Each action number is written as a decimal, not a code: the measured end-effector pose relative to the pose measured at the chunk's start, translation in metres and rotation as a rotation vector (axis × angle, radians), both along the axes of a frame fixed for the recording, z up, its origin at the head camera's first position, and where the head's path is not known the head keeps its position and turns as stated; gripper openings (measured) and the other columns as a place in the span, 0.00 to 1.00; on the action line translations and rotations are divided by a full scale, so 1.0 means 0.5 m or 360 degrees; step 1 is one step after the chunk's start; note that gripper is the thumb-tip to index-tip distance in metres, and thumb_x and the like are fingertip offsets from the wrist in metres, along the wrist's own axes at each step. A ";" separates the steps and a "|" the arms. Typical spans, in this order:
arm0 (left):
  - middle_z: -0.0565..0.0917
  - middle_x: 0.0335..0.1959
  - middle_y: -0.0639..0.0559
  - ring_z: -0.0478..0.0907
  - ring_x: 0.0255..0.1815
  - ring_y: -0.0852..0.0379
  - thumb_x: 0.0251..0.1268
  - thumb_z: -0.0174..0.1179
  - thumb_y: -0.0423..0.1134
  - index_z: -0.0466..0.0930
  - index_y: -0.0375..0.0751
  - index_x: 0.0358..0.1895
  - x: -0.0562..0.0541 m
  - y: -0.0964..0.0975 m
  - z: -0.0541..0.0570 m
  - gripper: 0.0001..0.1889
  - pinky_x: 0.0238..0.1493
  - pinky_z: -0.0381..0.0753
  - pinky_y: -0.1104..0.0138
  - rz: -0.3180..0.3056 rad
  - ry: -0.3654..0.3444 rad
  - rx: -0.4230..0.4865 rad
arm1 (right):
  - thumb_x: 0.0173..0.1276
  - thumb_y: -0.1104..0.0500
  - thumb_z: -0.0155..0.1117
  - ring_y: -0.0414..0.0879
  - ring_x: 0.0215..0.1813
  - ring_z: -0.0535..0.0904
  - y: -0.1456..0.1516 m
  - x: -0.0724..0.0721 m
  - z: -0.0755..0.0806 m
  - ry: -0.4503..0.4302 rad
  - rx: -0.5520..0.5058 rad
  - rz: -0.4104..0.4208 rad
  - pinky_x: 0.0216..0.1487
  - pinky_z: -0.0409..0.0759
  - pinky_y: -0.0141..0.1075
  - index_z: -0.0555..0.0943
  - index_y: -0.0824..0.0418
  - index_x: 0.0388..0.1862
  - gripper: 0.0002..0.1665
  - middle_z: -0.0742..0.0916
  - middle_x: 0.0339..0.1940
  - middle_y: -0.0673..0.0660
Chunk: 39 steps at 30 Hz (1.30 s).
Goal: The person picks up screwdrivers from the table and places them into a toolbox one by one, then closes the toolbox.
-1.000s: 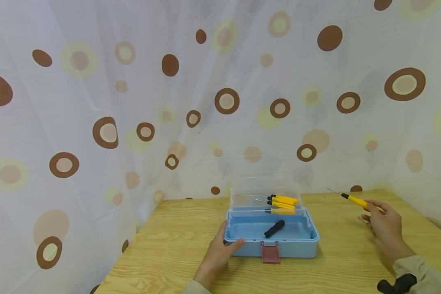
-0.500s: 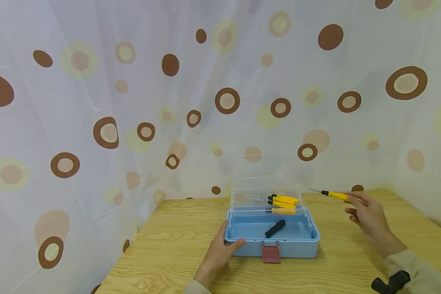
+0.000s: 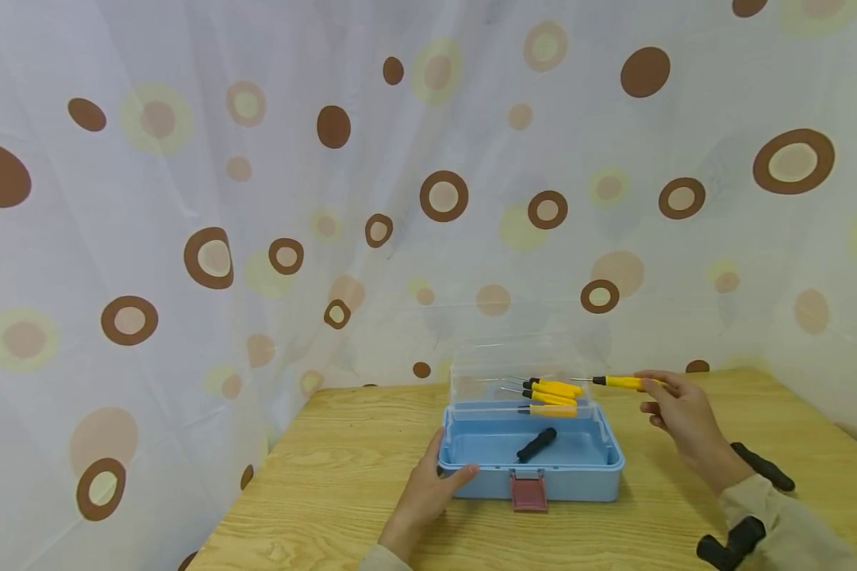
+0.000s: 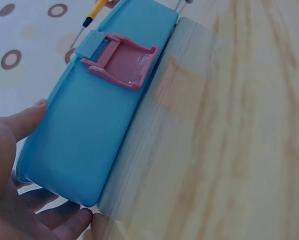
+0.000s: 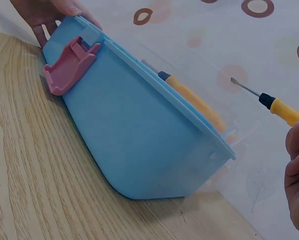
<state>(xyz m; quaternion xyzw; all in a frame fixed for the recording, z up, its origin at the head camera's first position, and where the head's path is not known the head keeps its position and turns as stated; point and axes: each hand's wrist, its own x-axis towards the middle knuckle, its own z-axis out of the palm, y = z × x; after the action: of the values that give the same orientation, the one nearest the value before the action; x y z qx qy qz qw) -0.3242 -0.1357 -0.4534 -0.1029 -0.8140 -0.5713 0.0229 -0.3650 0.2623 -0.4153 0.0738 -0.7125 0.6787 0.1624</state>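
A light-blue toolbox (image 3: 543, 484) with its clear lid (image 3: 517, 357) raised stands on the wooden table. My left hand (image 3: 423, 493) grips its left front corner, thumb over the rim and fingers around the side. A yellow-handled screwdriver (image 3: 620, 382) is pinched in my right hand (image 3: 685, 420), just right of the lid, its thin shaft pointing left. In the right wrist view, that screwdriver (image 5: 287, 111) shows a flat tip. Several yellow-handled screwdrivers (image 3: 553, 395) lie together at the lid. Inside the tray, a black-handled screwdriver (image 3: 537, 445) leans toward the front wall.
A pink latch (image 3: 528, 493) hangs unfastened at the toolbox front. Another black handle (image 3: 762, 466) lies on the table (image 3: 314, 492), partly behind the right forearm. A dotted white curtain (image 3: 371, 159) rises behind the table.
My right hand has moved left with the yellow screwdriver, bringing its shaft to the lid's right side and turning it nearly level. A black handle shows beside my right forearm. My left hand stays put.
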 end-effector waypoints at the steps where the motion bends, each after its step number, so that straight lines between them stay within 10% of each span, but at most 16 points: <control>1: 0.60 0.75 0.35 0.60 0.72 0.34 0.59 0.67 0.60 0.48 0.42 0.80 0.001 0.000 0.000 0.53 0.67 0.63 0.42 0.0004 -0.0004 -0.0002 | 0.76 0.47 0.55 0.38 0.31 0.80 -0.005 -0.001 0.002 -0.0003 0.0022 -0.0003 0.29 0.80 0.29 0.78 0.56 0.59 0.21 0.81 0.41 0.45; 39: 0.62 0.74 0.36 0.62 0.71 0.35 0.60 0.66 0.60 0.48 0.43 0.80 0.002 -0.001 0.001 0.51 0.66 0.64 0.42 -0.0002 0.0012 -0.0045 | 0.76 0.54 0.58 0.50 0.41 0.85 -0.172 -0.035 0.065 -0.0015 0.0819 0.0080 0.43 0.85 0.46 0.73 0.63 0.68 0.25 0.77 0.63 0.69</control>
<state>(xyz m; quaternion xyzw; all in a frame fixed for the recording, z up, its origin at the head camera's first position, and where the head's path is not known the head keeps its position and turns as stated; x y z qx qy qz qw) -0.3234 -0.1360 -0.4531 -0.1059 -0.8218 -0.5593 0.0240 -0.3823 0.1764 -0.3829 0.1271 -0.8604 0.4792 0.1179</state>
